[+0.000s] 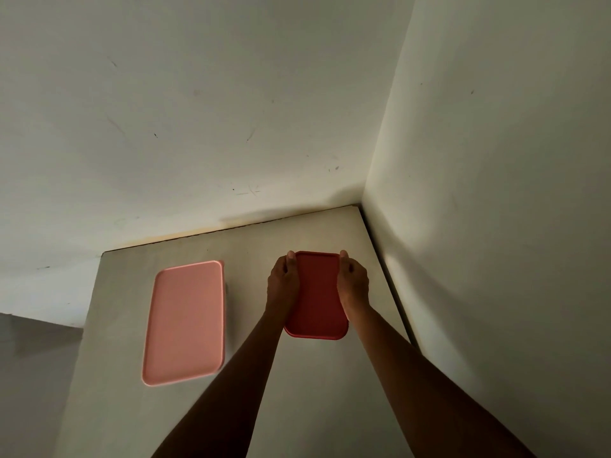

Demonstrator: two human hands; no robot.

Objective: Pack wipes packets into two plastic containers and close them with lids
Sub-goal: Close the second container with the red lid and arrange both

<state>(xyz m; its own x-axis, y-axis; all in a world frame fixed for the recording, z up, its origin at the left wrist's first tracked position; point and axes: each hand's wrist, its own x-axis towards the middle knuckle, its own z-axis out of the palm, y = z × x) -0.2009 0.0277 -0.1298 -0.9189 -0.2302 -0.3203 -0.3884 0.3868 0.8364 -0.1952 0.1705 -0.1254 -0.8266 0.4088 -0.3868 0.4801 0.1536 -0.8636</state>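
A dark red lid (318,299) covers a container at the right of the grey table (264,375). My left hand (283,281) grips the red lid's left edge and my right hand (353,281) grips its right edge, thumbs near the far corners. The container under the red lid is hidden. A light pink lid (185,322) sits on a second container at the left; only a sliver of that container's wall shows at its far right corner. No wipes packets are visible.
The table stands in a corner, with a white wall (198,127) behind it and another wall (496,193) close along its right edge. The table's left edge drops off near the pink lid.
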